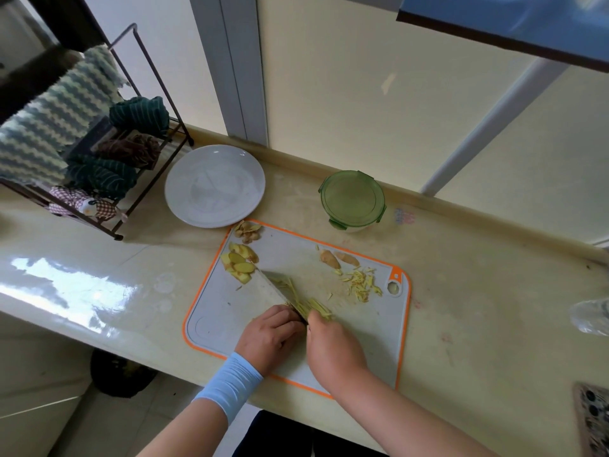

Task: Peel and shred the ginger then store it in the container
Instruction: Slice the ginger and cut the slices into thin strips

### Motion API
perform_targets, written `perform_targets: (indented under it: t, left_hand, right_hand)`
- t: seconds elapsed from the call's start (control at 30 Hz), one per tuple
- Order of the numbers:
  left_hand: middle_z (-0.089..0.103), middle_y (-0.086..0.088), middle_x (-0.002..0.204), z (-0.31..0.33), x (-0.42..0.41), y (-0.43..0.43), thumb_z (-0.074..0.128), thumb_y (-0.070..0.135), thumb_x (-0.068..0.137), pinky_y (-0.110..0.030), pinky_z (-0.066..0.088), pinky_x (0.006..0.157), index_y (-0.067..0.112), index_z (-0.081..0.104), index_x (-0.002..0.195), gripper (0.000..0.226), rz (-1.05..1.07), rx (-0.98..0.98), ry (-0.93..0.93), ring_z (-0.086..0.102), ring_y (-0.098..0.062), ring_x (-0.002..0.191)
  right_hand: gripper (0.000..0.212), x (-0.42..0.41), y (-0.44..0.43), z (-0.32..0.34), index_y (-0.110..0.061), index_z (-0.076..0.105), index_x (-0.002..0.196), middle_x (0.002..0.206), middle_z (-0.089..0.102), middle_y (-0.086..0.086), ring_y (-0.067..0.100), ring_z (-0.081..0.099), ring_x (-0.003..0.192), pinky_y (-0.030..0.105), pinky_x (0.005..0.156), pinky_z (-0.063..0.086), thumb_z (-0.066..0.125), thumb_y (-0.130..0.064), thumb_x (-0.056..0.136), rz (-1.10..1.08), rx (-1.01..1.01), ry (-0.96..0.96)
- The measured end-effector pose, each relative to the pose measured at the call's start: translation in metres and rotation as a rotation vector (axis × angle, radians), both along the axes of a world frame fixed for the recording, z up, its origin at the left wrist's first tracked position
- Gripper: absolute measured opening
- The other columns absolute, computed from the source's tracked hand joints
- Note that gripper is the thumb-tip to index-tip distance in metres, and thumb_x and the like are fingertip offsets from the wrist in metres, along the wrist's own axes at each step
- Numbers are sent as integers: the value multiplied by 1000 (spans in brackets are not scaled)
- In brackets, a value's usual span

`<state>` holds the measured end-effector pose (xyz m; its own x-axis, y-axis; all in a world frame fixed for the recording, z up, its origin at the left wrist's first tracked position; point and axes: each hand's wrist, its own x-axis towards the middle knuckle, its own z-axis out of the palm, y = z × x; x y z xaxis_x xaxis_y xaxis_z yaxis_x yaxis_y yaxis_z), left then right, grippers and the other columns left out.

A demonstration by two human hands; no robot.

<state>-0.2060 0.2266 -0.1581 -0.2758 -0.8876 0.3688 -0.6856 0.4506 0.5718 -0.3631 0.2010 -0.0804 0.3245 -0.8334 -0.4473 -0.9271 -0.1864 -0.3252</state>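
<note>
**Shredding step, mid-cut**

Left grip (270, 333) was closed round the knife (275, 286) handle, blade down on the cutting board (362, 341). Right grip (333, 347) bore on the ginger strips (318, 308) against the blade; pinch or press, couldn't tell. Finished shreds (361, 285) lay near the board's right edge, slices (242, 263) by the blade tip, peels (247, 230) at the far corner. Container (352, 201) stood behind the board on the desk (478, 308), lid on. Peeling looked done, shredding partway. Next: cut the remaining slices, unclip the lid.
</note>
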Motion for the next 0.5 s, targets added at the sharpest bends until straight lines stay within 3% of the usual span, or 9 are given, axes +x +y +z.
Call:
perform_targets:
  t: [0.13, 0.27, 0.5]
  left_hand:
    - [67, 1, 99, -1, 0, 0, 74, 5, 84, -26, 53, 84, 15, 73, 93, 13, 3, -1, 3, 62, -20, 97]
    - [67, 0, 99, -4, 0, 0, 75, 6, 84, -27, 53, 84, 14, 73, 93, 12, 7, -4, 11, 62, -20, 96]
    - [68, 0, 99, -5, 0, -1, 62, 14, 94, -27, 52, 86, 14, 74, 94, 12, 0, -32, 12, 62, -22, 96]
  right_hand:
    - [15, -18, 12, 11, -24, 41, 113, 96, 67, 11, 34, 65, 92, 33, 61, 34, 38, -17, 100, 5, -12, 24]
    - [10, -38, 29, 14, -23, 43, 108, 96, 66, 7, 31, 65, 91, 35, 63, 34, 36, -21, 101, -19, 4, 33]
    - [14, -6, 10, -3, -20, 44, 112, 97, 67, 10, 32, 66, 91, 33, 62, 35, 41, -16, 99, 14, -21, 45]
